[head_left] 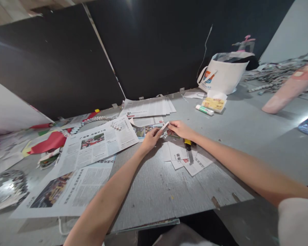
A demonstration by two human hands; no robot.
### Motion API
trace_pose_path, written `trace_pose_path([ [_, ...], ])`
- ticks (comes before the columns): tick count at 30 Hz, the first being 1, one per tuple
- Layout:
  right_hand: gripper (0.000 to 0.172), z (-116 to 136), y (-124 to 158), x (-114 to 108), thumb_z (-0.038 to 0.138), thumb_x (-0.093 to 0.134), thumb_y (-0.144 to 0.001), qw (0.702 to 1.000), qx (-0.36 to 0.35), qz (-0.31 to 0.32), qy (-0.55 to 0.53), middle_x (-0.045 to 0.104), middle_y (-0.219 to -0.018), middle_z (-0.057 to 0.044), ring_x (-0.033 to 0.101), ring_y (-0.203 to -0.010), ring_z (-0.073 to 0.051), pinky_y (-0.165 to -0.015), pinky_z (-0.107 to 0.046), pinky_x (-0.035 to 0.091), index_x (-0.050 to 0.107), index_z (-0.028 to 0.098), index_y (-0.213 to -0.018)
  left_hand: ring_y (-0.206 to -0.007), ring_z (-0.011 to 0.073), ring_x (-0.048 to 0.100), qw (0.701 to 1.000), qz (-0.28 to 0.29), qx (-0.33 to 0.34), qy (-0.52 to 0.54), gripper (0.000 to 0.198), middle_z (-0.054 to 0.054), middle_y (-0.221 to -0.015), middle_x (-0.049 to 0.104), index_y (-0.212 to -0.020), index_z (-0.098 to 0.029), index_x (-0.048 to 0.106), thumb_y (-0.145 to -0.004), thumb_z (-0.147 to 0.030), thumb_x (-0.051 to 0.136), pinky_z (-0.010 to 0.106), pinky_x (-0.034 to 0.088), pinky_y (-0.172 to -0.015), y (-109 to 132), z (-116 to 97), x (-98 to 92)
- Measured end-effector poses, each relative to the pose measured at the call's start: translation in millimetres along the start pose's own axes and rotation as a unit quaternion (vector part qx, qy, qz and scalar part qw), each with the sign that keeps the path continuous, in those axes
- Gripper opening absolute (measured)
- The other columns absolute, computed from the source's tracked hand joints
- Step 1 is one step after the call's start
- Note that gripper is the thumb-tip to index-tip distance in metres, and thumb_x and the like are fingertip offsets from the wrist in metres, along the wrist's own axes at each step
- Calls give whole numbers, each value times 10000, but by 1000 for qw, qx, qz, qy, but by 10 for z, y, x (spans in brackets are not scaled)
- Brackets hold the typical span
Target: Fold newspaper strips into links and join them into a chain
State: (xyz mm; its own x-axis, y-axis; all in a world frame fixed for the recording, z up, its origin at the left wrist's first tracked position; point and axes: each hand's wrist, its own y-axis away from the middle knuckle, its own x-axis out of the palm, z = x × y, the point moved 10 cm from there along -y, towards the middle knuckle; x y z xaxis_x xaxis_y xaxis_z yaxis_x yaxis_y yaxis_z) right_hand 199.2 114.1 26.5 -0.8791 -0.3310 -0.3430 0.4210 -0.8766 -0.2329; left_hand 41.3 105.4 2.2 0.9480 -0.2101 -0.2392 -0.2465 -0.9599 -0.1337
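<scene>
A small folded strip of paper (165, 127) is pinched between my two hands over the middle of the grey table. My left hand (152, 137) grips its near left end, fingers closed. The far right end is in the fingertips of my right hand (179, 129), closed as well. Just below my right wrist lies a utility knife (189, 152) with a yellow and black handle, its blade pointing toward me. Cut pieces of newspaper (172, 155) spread under the knife. Left of my left hand rests a large newspaper sheet (100, 140).
A stack of paper sheets (146, 107) lies by the black partition (156, 48). On the right are a glue stick (204, 109), a yellow tissue pack (215, 103), a white bag (222, 77) and a pink bottle (289, 89). Red paper (50, 143) and a woven paper chain (86, 123) lie left.
</scene>
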Motion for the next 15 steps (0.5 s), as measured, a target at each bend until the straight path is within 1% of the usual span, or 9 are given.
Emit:
trace_pose_path([
  [3,661,-1,10,-14,784,517,-1006,1000,14,-12,-22,692,-701,-56,557,-612,-168,-623,-317,431,724,202,-770,-672,161,535,998,13,34,-46,380,-17,-682,580,-960,-201,738,-958,-577,684,276,399,-654,7,-54,14],
  [6,747,-28,11,-45,811,414,-1029,998,25,-29,-44,723,-730,-76,600,-660,-183,-666,-324,458,734,199,-744,-709,167,556,997,9,49,-51,356,-2,-729,623,-965,-198,742,-941,-551,706,284,415,-692,9,-70,2],
  [8,767,-49,-2,-47,821,399,-1028,998,22,-30,-46,727,-727,-78,613,-677,-188,-679,-322,463,741,197,-742,-726,163,564,996,14,61,-56,334,3,-775,655,-988,-196,745,-929,-523,722,282,420,-708,12,-94,16],
  [11,714,-85,-25,-23,828,472,-998,998,20,-20,-50,719,-714,-64,597,-646,-182,-641,-314,448,736,201,-779,-673,148,538,996,27,57,-55,343,-11,-746,646,-1024,-195,733,-927,-524,716,275,405,-671,25,-102,45],
  [15,625,-42,-25,-5,777,534,-998,999,4,-13,-31,694,-701,-41,569,-611,-168,-610,-306,425,701,210,-794,-562,132,473,998,38,30,-42,382,-37,-637,574,-1006,-194,710,-919,-566,715,270,357,-588,46,-80,62],
])
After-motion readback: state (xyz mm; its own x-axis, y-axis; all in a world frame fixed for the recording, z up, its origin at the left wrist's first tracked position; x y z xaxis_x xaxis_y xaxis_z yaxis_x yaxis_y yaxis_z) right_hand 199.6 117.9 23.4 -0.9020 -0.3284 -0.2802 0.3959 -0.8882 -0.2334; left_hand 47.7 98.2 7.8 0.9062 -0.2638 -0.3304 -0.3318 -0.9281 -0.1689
